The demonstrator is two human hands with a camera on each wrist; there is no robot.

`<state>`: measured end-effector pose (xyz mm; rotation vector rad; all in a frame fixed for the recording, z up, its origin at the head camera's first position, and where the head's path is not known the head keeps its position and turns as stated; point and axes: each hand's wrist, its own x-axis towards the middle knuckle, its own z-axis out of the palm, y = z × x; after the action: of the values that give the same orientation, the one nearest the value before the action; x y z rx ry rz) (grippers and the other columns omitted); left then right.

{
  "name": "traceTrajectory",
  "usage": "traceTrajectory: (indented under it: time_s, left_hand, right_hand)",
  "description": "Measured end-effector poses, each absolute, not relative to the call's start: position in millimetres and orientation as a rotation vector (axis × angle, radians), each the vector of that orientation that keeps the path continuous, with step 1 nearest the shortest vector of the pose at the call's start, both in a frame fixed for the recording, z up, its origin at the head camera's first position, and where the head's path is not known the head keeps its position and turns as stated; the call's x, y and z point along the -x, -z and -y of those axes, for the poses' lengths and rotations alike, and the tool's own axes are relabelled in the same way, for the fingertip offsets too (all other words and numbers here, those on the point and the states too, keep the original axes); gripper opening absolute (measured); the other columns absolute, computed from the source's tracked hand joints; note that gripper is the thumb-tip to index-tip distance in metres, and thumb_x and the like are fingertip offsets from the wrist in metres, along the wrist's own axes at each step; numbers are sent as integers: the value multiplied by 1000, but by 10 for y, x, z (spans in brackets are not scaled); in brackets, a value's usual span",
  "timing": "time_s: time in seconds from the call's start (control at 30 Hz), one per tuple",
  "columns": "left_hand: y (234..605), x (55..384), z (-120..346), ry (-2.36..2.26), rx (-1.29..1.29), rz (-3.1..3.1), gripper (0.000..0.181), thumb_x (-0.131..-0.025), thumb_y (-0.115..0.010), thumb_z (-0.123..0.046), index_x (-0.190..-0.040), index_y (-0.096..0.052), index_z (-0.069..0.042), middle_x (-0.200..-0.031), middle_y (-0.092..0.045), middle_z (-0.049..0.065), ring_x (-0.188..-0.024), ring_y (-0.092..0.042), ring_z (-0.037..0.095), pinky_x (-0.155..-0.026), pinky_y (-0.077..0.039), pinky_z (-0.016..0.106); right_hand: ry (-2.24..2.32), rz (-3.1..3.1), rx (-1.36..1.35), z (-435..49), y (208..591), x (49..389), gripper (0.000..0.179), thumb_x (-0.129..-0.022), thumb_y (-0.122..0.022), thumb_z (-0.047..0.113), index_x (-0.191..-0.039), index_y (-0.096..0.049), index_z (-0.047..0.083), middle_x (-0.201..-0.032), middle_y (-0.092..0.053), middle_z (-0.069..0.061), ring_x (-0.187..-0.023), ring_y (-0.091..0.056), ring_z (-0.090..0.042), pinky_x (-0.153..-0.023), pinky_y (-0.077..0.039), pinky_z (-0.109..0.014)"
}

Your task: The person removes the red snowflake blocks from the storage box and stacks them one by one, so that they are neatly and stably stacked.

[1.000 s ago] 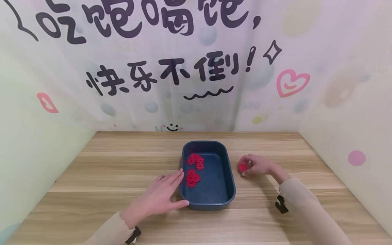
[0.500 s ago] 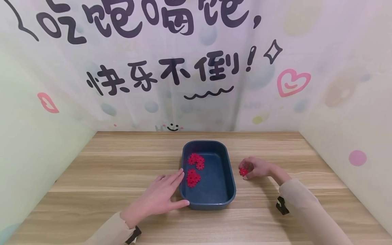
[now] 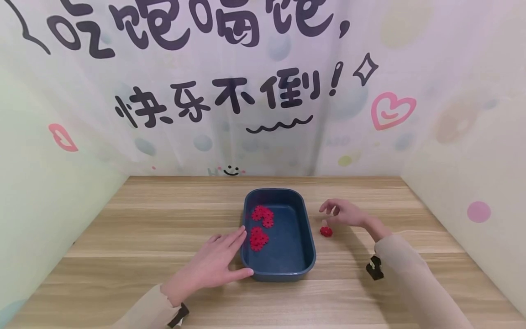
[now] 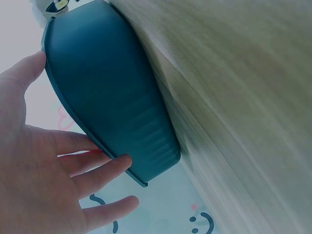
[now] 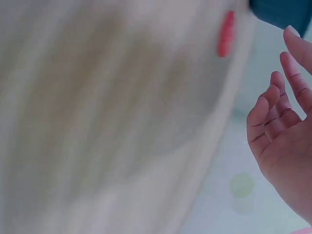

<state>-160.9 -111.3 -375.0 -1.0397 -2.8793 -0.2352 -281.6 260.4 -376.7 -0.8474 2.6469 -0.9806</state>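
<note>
A dark blue rectangular tray [image 3: 287, 256] stands on the table in the head view. Inside it, along the left side, lie several red flower-shaped pieces [image 3: 258, 239] in two clusters. My left hand [image 3: 213, 265] rests at the tray's left rim with fingers extended; in the left wrist view the thumb and fingertips [image 4: 124, 161] touch that rim. To the right of the tray a red flower-shaped piece [image 3: 326, 231] lies on the table. My right hand [image 3: 347, 214] hovers just above and behind it, fingers loosely bent and holding nothing. The right wrist view shows this red piece [image 5: 226, 34] blurred, apart from the hand.
The wood-grain table [image 3: 164, 219] ends at a white printed cloth [image 3: 185, 151] at the back. Pale walls [image 3: 464, 183] stand on both sides. Each forearm wears a beige sleeve [image 3: 411, 274] with a black strap near the wrist.
My right hand has let go of the red flower-shaped piece and lifted up and back from it. The piece now lies on the table. My left hand and the tray have stayed put.
</note>
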Motion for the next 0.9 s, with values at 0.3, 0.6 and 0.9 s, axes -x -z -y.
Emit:
traceTrajectory:
  time_s: [0.3,0.6,0.9]
  left_hand:
    - [3759,1605,1108,220,1041,2866,87,-79,-35,-68,-133,-37,0,-138,-32,11,-119,-38,24,-90,-33,48]
    - [3763,1612,1110,224,1045,2862,87,-79,-34,-69,-133,-37,0,-139,-31,10,-119,-37,23,-90,-33,48]
    - [3749,1606,1110,237,1045,2873,86,-79,-37,-67,-132,-37,1,-138,-32,12,-119,-37,24,-90,-32,48]
  right_hand:
    - [1033,-2634,862,-2419,3421,3013,31,-81,-64,17,-108,-54,3,-93,-53,-11,-84,-51,-24,-72,-44,-34]
    - [1002,-2589,831,-2064,3203,3120,40,-81,-64,20,-113,-52,1,-95,-54,-9,-88,-54,-24,-75,-45,-34]
    - [940,-2575,861,-1695,2994,3168,37,-81,-64,19,-112,-53,2,-94,-56,-9,-89,-54,-24,-77,-44,-35]
